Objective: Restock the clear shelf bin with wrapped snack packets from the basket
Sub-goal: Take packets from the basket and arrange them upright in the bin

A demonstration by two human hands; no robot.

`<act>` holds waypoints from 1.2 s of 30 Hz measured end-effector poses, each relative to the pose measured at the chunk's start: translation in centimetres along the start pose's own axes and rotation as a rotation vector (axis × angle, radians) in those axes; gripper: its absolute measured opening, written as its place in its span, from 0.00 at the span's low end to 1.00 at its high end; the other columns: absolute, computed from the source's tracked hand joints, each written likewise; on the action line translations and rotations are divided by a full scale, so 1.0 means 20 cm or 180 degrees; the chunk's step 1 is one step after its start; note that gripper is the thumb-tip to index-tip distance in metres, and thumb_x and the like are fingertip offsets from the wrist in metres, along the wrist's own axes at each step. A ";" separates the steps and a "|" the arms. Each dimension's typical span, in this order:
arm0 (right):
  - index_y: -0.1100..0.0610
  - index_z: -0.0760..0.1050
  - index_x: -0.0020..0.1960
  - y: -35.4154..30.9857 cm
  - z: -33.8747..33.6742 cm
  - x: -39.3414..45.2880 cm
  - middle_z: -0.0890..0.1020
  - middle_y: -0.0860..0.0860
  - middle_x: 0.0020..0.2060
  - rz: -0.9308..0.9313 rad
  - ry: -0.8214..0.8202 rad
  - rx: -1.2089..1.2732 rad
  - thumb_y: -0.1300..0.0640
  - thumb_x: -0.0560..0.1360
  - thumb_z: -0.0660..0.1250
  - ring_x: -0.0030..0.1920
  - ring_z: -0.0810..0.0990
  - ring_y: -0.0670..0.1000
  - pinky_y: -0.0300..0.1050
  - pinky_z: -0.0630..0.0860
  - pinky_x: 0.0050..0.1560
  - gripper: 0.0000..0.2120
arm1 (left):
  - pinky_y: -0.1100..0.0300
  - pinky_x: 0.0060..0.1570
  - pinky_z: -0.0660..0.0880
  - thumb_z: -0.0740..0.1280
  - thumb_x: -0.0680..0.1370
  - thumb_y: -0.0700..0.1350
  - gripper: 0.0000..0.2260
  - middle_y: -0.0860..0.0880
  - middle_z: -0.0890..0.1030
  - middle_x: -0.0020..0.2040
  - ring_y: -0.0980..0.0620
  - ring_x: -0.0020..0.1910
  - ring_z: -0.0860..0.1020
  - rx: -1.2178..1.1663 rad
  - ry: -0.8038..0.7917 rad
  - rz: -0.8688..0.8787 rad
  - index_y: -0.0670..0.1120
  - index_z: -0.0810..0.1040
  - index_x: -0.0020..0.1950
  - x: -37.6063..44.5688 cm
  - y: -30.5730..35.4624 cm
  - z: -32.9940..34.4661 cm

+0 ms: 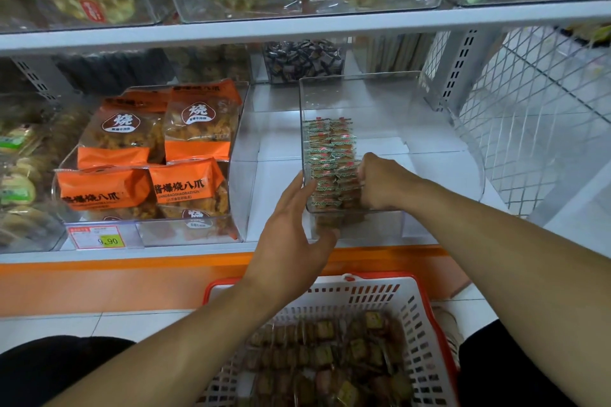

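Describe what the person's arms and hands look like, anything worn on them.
Both forearms are bare, with no sleeves in view. The left hand and the right hand show no gloves, and no rings, watch or bracelets are visible. Nothing is marked on them.

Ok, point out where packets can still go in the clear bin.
The clear bin is bare right of the packet rows, out to its curved right wall. Its left side is crowded: packets stacked front to back, right hand among them, left hand on the outside wall.

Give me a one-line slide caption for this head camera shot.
Right hand lines up snack packets inside the clear bin; left hand steadies it.
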State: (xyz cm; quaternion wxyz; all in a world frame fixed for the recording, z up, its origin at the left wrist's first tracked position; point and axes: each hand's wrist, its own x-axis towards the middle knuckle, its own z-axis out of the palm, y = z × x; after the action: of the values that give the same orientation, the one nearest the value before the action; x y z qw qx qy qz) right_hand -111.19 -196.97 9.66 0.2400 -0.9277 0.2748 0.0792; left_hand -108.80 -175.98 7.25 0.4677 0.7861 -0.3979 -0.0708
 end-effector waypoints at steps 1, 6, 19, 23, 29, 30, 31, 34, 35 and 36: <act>0.60 0.71 0.53 -0.01 0.00 0.00 0.78 0.56 0.45 0.0039 -0.0076 -0.0012 0.61 0.74 0.72 0.48 0.78 0.58 0.42 0.67 0.33 0.13 | 0.77 0.67 0.62 0.71 0.73 0.52 0.34 0.88 0.52 0.65 0.72 0.72 0.63 -0.0046 -0.0016 -0.0045 0.61 0.63 0.78 0.00 0.00 0.00; 0.64 0.78 0.52 -0.03 0.01 0.02 0.83 0.62 0.50 0.0245 -0.0233 -0.0087 0.61 0.76 0.69 0.48 0.82 0.59 0.42 0.75 0.42 0.07 | 0.55 0.72 0.70 0.75 0.74 0.45 0.32 0.89 0.56 0.62 0.61 0.73 0.68 -0.0109 -0.0075 -0.0059 0.56 0.68 0.76 0.01 0.00 -0.02; 0.49 0.65 0.37 -0.15 0.09 -0.50 0.72 0.43 0.29 -0.2019 0.1194 0.0268 0.56 0.73 0.67 0.32 0.70 0.49 0.48 0.70 0.33 0.12 | 0.63 0.32 0.67 0.71 0.75 0.38 0.12 0.55 0.73 0.33 0.60 0.30 0.72 -0.0459 0.0471 -0.0529 0.51 0.70 0.43 -0.26 -0.15 0.00; 0.49 0.70 0.41 0.07 0.60 -0.60 0.75 0.46 0.35 -0.1791 -0.0585 -0.0891 0.58 0.75 0.64 0.39 0.76 0.52 0.50 0.73 0.38 0.07 | 0.57 0.50 0.76 0.72 0.76 0.49 0.14 0.49 0.82 0.53 0.51 0.53 0.81 0.1038 -0.2210 -0.1248 0.51 0.77 0.61 -0.54 -0.44 0.16; 0.48 0.72 0.69 0.54 1.04 -0.61 0.77 0.53 0.66 -0.0425 -0.2201 -0.1194 0.45 0.80 0.62 0.63 0.76 0.56 0.56 0.72 0.67 0.19 | 0.51 0.59 0.77 0.69 0.78 0.54 0.21 0.44 0.79 0.65 0.42 0.61 0.78 0.1353 -0.3289 -0.1656 0.47 0.75 0.68 -0.82 -0.72 0.44; 0.48 0.71 0.70 0.58 1.08 -0.60 0.77 0.53 0.66 -0.0268 -0.2206 -0.0996 0.43 0.80 0.62 0.62 0.77 0.57 0.56 0.73 0.65 0.20 | 0.53 0.57 0.76 0.69 0.78 0.54 0.22 0.44 0.78 0.66 0.42 0.62 0.78 0.1370 -0.3328 -0.1617 0.47 0.74 0.69 -0.83 -0.75 0.49; 0.48 0.71 0.70 0.62 1.12 -0.58 0.77 0.53 0.66 -0.0179 -0.2206 -0.0868 0.42 0.80 0.62 0.62 0.77 0.57 0.56 0.73 0.65 0.21 | 0.54 0.57 0.75 0.69 0.78 0.54 0.22 0.43 0.77 0.67 0.42 0.63 0.77 0.1386 -0.3348 -0.1552 0.47 0.74 0.70 -0.83 -0.78 0.54; 0.52 0.69 0.72 0.70 1.29 -0.54 0.78 0.58 0.63 -0.0102 -0.2247 -0.0910 0.46 0.80 0.62 0.59 0.78 0.59 0.52 0.76 0.61 0.22 | 0.48 0.64 0.74 0.69 0.78 0.55 0.26 0.43 0.74 0.71 0.40 0.68 0.74 0.1209 -0.3268 -0.1444 0.51 0.71 0.75 -0.83 -0.87 0.68; 0.53 0.67 0.74 0.71 1.35 -0.54 0.76 0.59 0.65 -0.0144 -0.2292 -0.1022 0.48 0.81 0.61 0.59 0.77 0.60 0.52 0.76 0.60 0.23 | 0.48 0.65 0.73 0.70 0.78 0.56 0.28 0.44 0.73 0.73 0.41 0.70 0.73 0.1182 -0.3255 -0.1383 0.53 0.69 0.77 -0.83 -0.89 0.72; 0.53 0.64 0.75 0.72 1.41 -0.55 0.72 0.61 0.69 -0.0172 -0.2309 -0.1149 0.49 0.81 0.61 0.60 0.77 0.62 0.54 0.76 0.60 0.24 | 0.49 0.66 0.71 0.71 0.77 0.57 0.32 0.45 0.72 0.74 0.41 0.71 0.71 0.1176 -0.3270 -0.1285 0.54 0.66 0.79 -0.83 -0.92 0.75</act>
State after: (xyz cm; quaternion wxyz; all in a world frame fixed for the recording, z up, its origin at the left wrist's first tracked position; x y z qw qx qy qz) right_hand -128.65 -188.62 -17.66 0.1567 -0.8736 0.1296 0.4420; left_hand -117.01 -170.20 -19.90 0.0471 0.7798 -0.4218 -0.4602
